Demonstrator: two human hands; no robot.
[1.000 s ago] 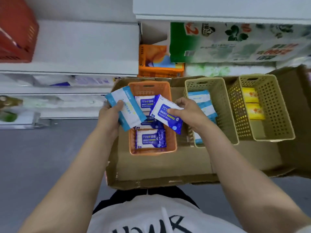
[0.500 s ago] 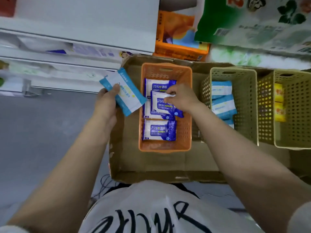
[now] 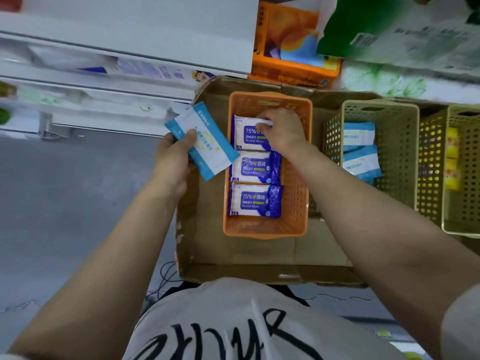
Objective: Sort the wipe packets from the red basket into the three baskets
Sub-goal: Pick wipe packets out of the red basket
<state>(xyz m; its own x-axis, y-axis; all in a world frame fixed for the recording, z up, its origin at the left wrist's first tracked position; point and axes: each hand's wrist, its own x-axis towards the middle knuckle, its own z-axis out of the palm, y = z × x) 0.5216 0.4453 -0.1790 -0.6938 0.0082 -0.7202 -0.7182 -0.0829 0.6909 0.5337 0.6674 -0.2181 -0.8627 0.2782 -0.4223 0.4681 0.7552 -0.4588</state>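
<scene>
I read this as a shop aisle, or its stockroom. White shelving (image 3: 124, 45) runs along the left with packaged goods lying flat under each board, and beside it sit an orange retail box (image 3: 291, 48) and a big green printed pack (image 3: 389, 29) bearing a barcode. In front of me a cardboard tray (image 3: 259, 258) holds plastic baskets (image 3: 296, 162) with identical wipe packets (image 3: 255, 200) in rows, over a plain grey floor (image 3: 65, 203).

Three dark-blue alcohol wipe packets (image 3: 255, 168) lie flat in a row along the orange basket (image 3: 296, 203). Light-blue packets (image 3: 359, 157) sit in the middle olive basket (image 3: 397, 141), yellow packets (image 3: 452, 162) in the right olive basket (image 3: 467, 178). One light-blue-and-white packet (image 3: 201, 141) is held tilted beside the orange basket
</scene>
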